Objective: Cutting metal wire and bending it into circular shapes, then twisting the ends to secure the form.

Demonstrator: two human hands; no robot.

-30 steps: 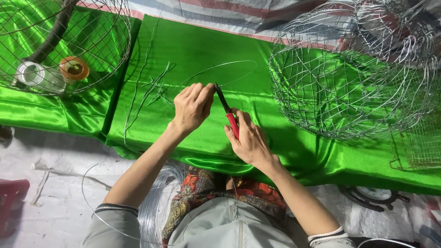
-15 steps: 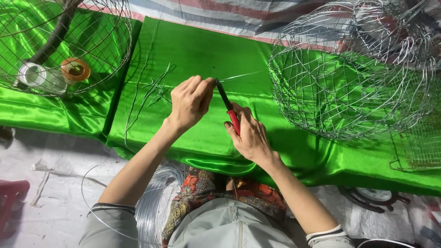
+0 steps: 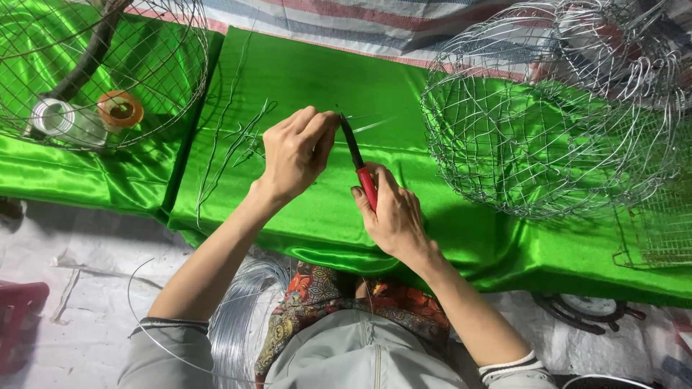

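My right hand (image 3: 395,216) grips red-handled pliers (image 3: 358,163), whose dark jaws point up toward my left hand. My left hand (image 3: 295,153) is closed, pinching a thin silver wire (image 3: 371,126) right at the plier tips. Both hands hover over a shiny green cloth (image 3: 303,216) spread in front of me. Loose cut wire pieces (image 3: 241,140) lie on the cloth just left of my left hand.
A round wire-mesh basket (image 3: 548,122) sits at the right. Another mesh frame (image 3: 108,65) at far left covers a tape roll (image 3: 52,117) and an orange spool (image 3: 120,109). A coil of wire (image 3: 241,317) lies by my lap. A red object (image 3: 18,317) is at the lower left.
My left hand has shifted slightly up and right, closing tighter on the wire at the plier tips. The right hand and pliers have barely moved.
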